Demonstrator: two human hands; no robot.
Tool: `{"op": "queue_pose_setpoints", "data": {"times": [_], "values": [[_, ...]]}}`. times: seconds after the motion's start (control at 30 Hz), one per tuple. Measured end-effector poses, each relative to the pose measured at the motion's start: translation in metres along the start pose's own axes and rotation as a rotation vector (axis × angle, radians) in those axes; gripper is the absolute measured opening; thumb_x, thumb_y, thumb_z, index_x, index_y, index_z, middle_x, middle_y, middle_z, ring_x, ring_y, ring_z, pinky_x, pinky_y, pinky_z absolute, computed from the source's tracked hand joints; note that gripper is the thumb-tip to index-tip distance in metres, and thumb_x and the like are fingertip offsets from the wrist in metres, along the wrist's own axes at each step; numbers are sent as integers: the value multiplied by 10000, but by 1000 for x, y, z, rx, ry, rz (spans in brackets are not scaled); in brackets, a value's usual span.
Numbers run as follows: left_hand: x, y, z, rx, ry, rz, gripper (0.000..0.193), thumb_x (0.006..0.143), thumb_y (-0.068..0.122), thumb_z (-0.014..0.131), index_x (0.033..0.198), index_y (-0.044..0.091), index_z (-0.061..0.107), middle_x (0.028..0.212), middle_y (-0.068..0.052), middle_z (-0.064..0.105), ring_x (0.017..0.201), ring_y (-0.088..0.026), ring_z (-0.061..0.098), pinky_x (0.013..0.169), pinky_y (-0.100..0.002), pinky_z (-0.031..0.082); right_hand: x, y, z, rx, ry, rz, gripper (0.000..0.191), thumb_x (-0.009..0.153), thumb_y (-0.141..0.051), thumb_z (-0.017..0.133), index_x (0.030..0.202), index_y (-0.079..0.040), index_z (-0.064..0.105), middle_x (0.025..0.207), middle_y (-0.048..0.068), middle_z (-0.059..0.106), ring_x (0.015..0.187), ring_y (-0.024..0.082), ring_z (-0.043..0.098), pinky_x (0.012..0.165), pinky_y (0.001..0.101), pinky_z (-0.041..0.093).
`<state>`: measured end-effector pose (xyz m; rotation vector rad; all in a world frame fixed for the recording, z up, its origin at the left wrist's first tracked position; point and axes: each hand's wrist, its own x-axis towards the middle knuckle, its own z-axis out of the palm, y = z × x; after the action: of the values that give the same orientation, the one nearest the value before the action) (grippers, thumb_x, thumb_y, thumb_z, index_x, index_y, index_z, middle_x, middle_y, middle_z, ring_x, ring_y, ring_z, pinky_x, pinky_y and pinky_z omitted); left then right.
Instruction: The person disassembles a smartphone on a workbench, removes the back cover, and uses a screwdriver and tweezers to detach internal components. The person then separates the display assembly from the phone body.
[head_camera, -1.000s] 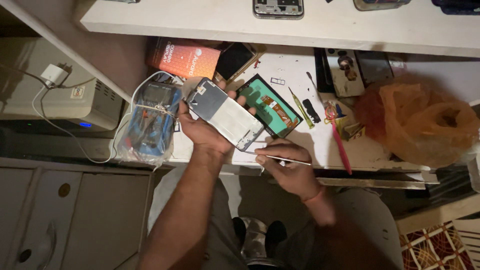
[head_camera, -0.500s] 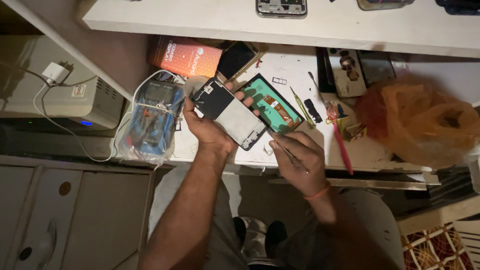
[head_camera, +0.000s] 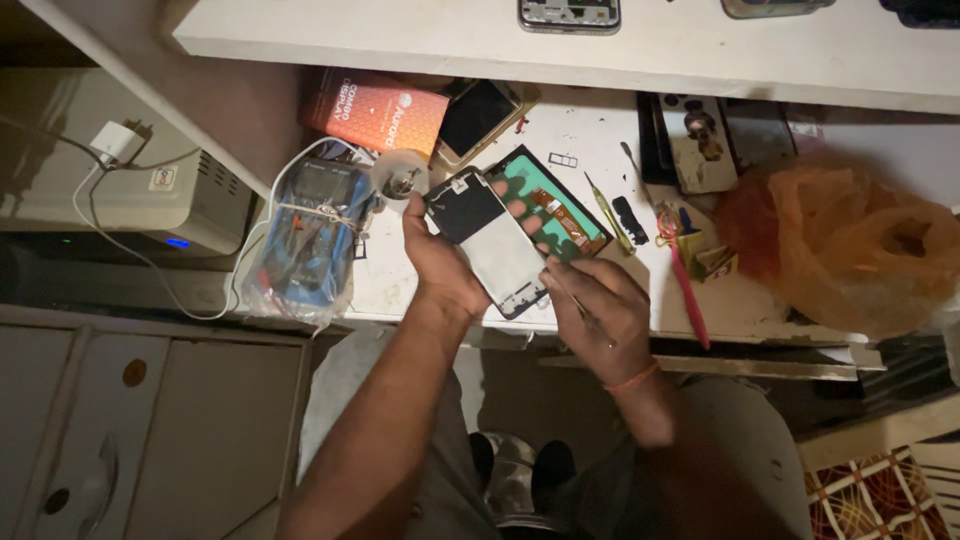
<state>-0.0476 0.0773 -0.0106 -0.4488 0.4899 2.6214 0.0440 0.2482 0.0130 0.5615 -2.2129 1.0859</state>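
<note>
Left hand (head_camera: 445, 265) grips phone panel (head_camera: 492, 243), fingers (head_camera: 522, 212) clamped round its edges, held just above counter (head_camera: 590, 130). Right hand (head_camera: 600, 310) touches panel's near corner, fingers curled tight on thin tool (head_camera: 572, 298). Green-backed phone frame (head_camera: 560, 205) lies just behind panel. Blue meter (head_camera: 310, 240) left of panel.

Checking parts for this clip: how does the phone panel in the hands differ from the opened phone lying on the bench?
The phone panel is held tilted off the bench, showing black and pale grey. The opened phone lies flat behind it, green inside with an orange strip. Both are slim rectangles.
</note>
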Motion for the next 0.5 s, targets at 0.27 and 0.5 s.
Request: {"op": "queue_pose_setpoints", "data": {"times": [0.27,0.5], "values": [[0,2,0,-24,-40,25,981,868,803,177,1231,23,649,1060,-207,686,978,-426,676,845,-649,533,0,0,-6,-72,1,10,280,876,21,805,1143,-38,743,1015,106,708,901,237,687,784,333,565],[0,-11,3,90,-149,-164,974,899,782,217,1229,-26,650,1020,-252,727,938,-415,694,874,-537,575,2,11,-3,-83,51,-37,347,882,34,807,1209,-59,740,976,85,681,872,227,670,777,348,558]]}}
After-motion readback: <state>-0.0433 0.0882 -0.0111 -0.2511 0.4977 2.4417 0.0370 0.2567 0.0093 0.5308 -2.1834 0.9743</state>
